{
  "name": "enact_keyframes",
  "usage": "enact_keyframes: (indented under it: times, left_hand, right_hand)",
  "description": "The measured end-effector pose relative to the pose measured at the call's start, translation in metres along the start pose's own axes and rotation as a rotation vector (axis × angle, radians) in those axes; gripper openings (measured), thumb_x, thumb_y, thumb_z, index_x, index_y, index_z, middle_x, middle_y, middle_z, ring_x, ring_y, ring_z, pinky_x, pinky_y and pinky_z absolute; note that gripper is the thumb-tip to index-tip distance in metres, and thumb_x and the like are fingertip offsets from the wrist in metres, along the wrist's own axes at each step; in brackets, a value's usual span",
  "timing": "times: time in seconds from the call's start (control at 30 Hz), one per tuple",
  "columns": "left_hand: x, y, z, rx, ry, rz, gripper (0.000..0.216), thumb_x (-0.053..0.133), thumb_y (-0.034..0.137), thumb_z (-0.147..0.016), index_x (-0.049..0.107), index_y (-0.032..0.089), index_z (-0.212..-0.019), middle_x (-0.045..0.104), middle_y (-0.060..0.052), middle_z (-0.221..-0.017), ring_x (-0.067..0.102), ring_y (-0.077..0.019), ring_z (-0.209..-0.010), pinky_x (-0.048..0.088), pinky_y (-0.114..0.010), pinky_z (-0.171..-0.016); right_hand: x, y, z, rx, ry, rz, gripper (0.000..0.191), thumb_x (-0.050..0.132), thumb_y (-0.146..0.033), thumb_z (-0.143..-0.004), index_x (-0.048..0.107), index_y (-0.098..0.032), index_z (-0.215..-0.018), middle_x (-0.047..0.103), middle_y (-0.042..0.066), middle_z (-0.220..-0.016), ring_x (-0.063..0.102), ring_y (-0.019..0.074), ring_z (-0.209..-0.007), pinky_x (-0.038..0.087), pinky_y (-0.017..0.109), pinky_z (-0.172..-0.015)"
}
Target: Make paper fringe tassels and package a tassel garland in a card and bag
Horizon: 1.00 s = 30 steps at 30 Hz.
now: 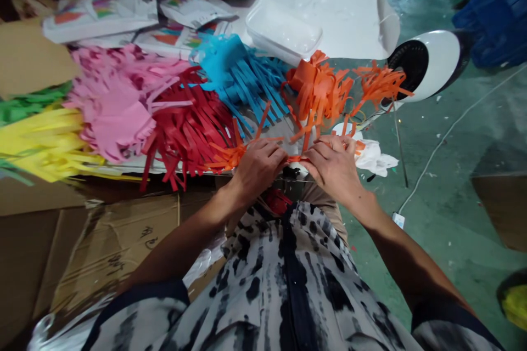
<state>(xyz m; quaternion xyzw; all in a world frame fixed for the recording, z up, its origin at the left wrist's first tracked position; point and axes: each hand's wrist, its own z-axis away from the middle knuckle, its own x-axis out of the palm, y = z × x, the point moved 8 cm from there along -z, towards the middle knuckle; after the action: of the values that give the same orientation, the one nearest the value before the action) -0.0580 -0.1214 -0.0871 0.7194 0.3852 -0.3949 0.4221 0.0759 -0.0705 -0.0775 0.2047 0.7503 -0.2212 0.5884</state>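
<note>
Head view, centre: left hand (261, 163) and right hand (334, 167) fingers pinched an orange strip (294, 159), seemingly mid-twist, next needing even tension.

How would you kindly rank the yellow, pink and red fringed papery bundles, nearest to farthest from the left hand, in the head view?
1. Red papery bundle: left, innermost.
2. Pink papery bundle: left, beyond red.
3. Yellow papery bundle: leftmost, at image edge.

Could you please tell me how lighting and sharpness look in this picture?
Head view: white table covering bright, lower-left cardboard dim; head view: upper-left printed packages smeared, fine print unreadable; head view: left hand, right hand and orange strip between them somewhat clearer.
</note>
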Motion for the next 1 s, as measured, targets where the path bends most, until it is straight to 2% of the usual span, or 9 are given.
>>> enact_keyframes:
  times: [0.1, 0.23, 0.33, 0.5, 0.7, 0.87, 1.0]
  left_hand:
    - [0.001, -0.003, 0.0, -0.01, 0.009, 0.042, 0.018, 0.056, 0.027, -0.105, 0.068, 0.017, -0.096, 0.075, -0.011, -0.101, 0.067, -0.0269, -0.118, 0.054, -0.045, -0.102]
    - [0.002, -0.005, -0.001, -0.023, 0.006, 0.044, 0.018, 0.054, 0.026, -0.106, 0.067, 0.018, -0.096, 0.075, -0.01, -0.102, 0.066, -0.0265, -0.12, 0.054, -0.044, -0.103]
    - [0.002, -0.005, 0.0, -0.032, -0.002, 0.019, 0.019, 0.054, 0.028, -0.106, 0.066, 0.018, -0.095, 0.075, -0.01, -0.101, 0.066, -0.0264, -0.118, 0.053, -0.043, -0.102]
    - [-0.004, -0.007, 0.006, -0.073, 0.007, -0.034, 0.018, 0.054, 0.028, -0.106, 0.067, 0.018, -0.097, 0.075, -0.011, -0.106, 0.066, -0.0266, -0.113, 0.05, -0.041, -0.096]
    - [-0.008, -0.022, 0.007, -0.236, -0.099, -0.103, 0.021, 0.056, 0.035, -0.104, 0.069, 0.019, -0.099, 0.074, -0.013, -0.116, 0.063, -0.0319, -0.114, 0.042, -0.046, -0.09]
    - [-0.011, -0.029, -0.003, -0.253, -0.189, -0.089, 0.023, 0.064, 0.039, -0.1, 0.07, 0.019, -0.093, 0.075, -0.012, -0.101, 0.061, -0.0334, -0.107, 0.039, -0.045, -0.086]
    - [-0.014, -0.035, -0.007, -0.262, -0.185, 0.018, 0.018, 0.071, 0.037, -0.095, 0.07, 0.02, -0.09, 0.076, -0.008, -0.101, 0.062, -0.0328, -0.112, 0.039, -0.043, -0.086]
  right_hand:
    - [0.002, 0.002, 0.001, -0.022, -0.009, -0.022, 0.033, 0.047, -0.047, -0.109, 0.073, -0.026, -0.107, 0.076, 0.005, -0.113, 0.053, 0.0283, -0.121, 0.023, 0.049, -0.102]
    - [0.003, 0.005, -0.001, -0.013, -0.001, -0.046, 0.031, 0.046, -0.044, -0.11, 0.073, -0.028, -0.108, 0.075, 0.004, -0.112, 0.052, 0.0275, -0.12, 0.023, 0.048, -0.102]
    - [0.003, 0.005, -0.003, 0.017, 0.003, -0.046, 0.033, 0.044, -0.041, -0.111, 0.073, -0.027, -0.107, 0.075, 0.005, -0.112, 0.053, 0.0271, -0.119, 0.024, 0.047, -0.102]
    - [0.001, 0.01, 0.001, 0.067, 0.045, -0.079, 0.033, 0.049, -0.046, -0.108, 0.072, -0.024, -0.102, 0.072, 0.006, -0.109, 0.053, 0.0287, -0.118, 0.027, 0.046, -0.102]
    - [-0.001, 0.013, -0.001, 0.132, 0.041, -0.1, 0.02, 0.057, -0.036, -0.102, 0.072, -0.023, -0.097, 0.069, 0.008, -0.107, 0.052, 0.0324, -0.119, 0.03, 0.049, -0.099]
    - [-0.002, 0.012, -0.013, 0.206, -0.028, -0.093, 0.013, 0.063, -0.032, -0.093, 0.072, -0.023, -0.092, 0.068, 0.01, -0.11, 0.05, 0.0353, -0.116, 0.031, 0.05, -0.093]
    - [0.0, 0.017, -0.016, 0.269, -0.049, -0.099, 0.012, 0.066, -0.033, -0.088, 0.072, -0.022, -0.089, 0.068, 0.011, -0.107, 0.05, 0.0368, -0.116, 0.033, 0.05, -0.091]
